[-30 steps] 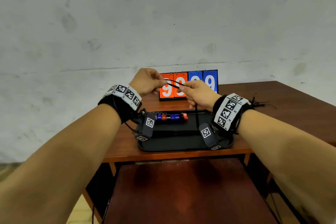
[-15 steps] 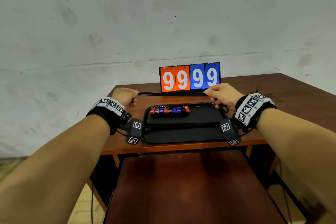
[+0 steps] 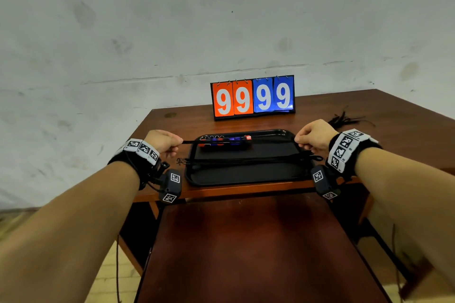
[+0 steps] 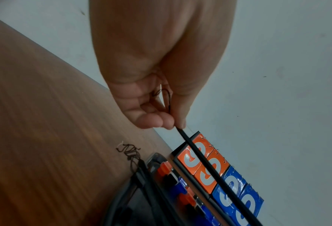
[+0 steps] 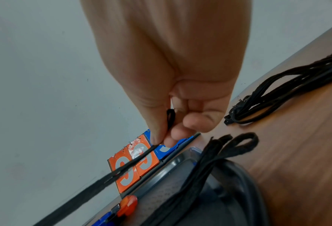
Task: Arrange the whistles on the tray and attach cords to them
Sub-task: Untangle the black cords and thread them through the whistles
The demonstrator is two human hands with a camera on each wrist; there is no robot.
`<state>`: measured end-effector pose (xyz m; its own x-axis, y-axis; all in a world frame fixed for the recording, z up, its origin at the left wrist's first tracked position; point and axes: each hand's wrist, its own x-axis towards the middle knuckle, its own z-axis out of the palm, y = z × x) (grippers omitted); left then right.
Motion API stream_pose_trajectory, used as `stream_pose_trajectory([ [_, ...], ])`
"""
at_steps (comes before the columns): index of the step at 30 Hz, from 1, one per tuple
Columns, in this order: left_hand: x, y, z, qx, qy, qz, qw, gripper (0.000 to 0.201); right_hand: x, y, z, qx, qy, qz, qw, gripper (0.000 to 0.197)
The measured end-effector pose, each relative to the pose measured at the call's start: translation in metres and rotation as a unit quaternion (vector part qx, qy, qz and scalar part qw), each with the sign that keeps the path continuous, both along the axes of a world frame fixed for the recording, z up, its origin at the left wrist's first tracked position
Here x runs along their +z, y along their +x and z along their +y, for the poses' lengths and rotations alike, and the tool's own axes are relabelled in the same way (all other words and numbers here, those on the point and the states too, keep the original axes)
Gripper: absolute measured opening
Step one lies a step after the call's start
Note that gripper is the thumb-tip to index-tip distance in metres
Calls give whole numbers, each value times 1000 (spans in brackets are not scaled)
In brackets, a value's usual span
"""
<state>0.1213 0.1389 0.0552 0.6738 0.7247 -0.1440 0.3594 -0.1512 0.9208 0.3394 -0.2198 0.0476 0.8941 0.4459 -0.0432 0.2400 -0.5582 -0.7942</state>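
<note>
A black cord [image 3: 266, 140] is stretched taut across the black tray [image 3: 246, 176], just above it. My left hand [image 3: 163, 141] pinches its frayed end [image 4: 177, 130] left of the tray. My right hand [image 3: 312, 136] pinches its looped end [image 5: 170, 120] at the tray's right rim. A row of red and blue whistles [image 3: 225, 141] lies along the tray's far left part, under the cord. Several other black cords [image 3: 246, 160] lie lengthwise across the tray's middle, their loops [image 5: 238, 142] hanging over the right rim.
A flip scoreboard [image 3: 252, 97] reading 9999 stands behind the tray. A bundle of spare black cords [image 3: 344, 120] lies on the wooden table [image 3: 394, 115] beyond my right wrist. A lower brown surface [image 3: 246, 253] sits in front of the table.
My hands drew apart from the middle, pulling the cord straight, then came down and toward me with it, from in front of the scoreboard to just over the tray.
</note>
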Motion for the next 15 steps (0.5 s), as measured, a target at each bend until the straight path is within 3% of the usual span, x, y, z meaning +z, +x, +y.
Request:
stream_pose_trajectory([
  [10, -3, -2, -16, -63, 80, 83, 991, 5, -9, 5, -11, -29, -56, -27, 998, 17],
  [15, -5, -3, -17, -63, 126, 126, 982, 7, -11, 4, -12, -38, -85, -42, 995, 11],
])
